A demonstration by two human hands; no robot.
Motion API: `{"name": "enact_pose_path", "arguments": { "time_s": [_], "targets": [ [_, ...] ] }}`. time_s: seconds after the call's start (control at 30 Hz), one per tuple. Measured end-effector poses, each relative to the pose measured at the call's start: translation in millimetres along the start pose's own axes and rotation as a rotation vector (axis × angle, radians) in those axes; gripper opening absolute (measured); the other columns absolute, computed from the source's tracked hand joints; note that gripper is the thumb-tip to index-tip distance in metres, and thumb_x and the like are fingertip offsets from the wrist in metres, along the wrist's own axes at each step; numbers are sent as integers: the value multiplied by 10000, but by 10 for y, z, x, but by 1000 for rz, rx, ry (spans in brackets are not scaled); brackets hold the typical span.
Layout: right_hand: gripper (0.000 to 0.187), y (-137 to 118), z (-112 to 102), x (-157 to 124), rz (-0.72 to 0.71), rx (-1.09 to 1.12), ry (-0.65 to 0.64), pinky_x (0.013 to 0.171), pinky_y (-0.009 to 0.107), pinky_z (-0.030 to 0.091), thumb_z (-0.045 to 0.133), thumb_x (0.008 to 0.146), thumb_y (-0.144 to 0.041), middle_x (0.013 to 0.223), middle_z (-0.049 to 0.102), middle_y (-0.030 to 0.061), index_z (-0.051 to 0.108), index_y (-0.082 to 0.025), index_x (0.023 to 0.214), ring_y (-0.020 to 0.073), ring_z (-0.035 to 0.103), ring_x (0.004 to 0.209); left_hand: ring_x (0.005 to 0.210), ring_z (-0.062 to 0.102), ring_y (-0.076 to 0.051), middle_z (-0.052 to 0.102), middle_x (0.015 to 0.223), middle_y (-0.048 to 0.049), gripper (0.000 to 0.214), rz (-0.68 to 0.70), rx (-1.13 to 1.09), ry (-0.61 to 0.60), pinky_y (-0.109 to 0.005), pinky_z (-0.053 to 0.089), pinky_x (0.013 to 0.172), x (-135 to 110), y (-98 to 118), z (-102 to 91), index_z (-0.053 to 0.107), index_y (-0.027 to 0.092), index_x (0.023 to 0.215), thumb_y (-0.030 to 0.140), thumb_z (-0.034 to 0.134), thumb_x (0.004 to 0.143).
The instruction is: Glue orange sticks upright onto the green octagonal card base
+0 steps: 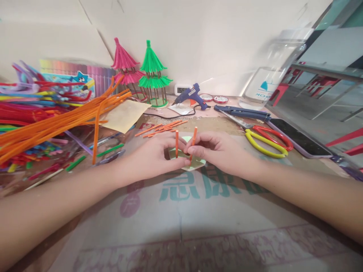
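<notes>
A small light green base (197, 164) lies on the covered table between my hands. Two thin orange sticks stand up from it, a left stick (177, 144) and a right stick (194, 136). My right hand (219, 150) pinches the right stick between thumb and fingers. My left hand (157, 153) curves around the left stick, its thumb tip and fingers closing at the foot of the right one. The fingers partly hide the base. Just behind lie several loose orange sticks (161, 128).
Orange pipe cleaners (56, 121) heap at left, near a green tower (153, 71) and pink tower (124, 60). A blue glue gun (193, 95) rests at the back. Scissors (266, 141), a utility knife (242, 112), phone (300, 138) and clear bottle (269, 71) are at right.
</notes>
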State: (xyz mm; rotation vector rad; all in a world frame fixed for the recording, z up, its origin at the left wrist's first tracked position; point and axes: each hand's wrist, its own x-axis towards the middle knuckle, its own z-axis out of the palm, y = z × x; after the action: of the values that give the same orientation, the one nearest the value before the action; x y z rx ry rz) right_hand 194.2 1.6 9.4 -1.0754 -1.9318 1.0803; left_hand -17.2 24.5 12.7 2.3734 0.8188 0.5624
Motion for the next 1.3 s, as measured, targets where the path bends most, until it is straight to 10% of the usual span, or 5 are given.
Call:
{"name": "enact_pose_path", "arguments": {
  "time_s": [0.37,0.57,0.77,1.07,1.3],
  "targets": [
    [219,3,-95,-14,-34,120,-25,701,285,498,697,823,-333,866,614,0,562,-215,948,147,590,780,836,645,-147,704,876,26,131,-86,-123,49,-283,474,834,30,78,88,680,202,789,296,653,877],
    [122,58,-617,191,-147,-378,228,778,332,493,633,878,-327,880,650,28,593,-212,885,185,614,821,884,662,-159,715,926,23,97,-140,-166,65,-285,483,866,0,67,88,677,205,797,285,677,852],
    [402,378,-1038,854,173,-669,365,929,384,496,667,869,-336,1236,692,134,603,-152,1221,269,666,1075,885,668,-166,714,944,14,119,-165,-193,51,-281,498,848,-2,23,100,668,207,812,316,671,861],
    [340,692,-891,1544,156,-636,282,805,343,504,622,872,-470,944,737,113,669,-145,960,286,694,921,873,663,-168,722,918,7,121,-133,-174,49,-285,509,830,1,71,86,653,207,788,299,653,867],
    [247,458,-959,1336,162,-604,432,777,378,510,663,823,-312,881,715,104,651,-145,1004,257,672,820,883,659,-163,706,932,9,101,-106,-174,41,-283,497,847,4,53,99,652,210,803,286,654,870]
  ]
}}
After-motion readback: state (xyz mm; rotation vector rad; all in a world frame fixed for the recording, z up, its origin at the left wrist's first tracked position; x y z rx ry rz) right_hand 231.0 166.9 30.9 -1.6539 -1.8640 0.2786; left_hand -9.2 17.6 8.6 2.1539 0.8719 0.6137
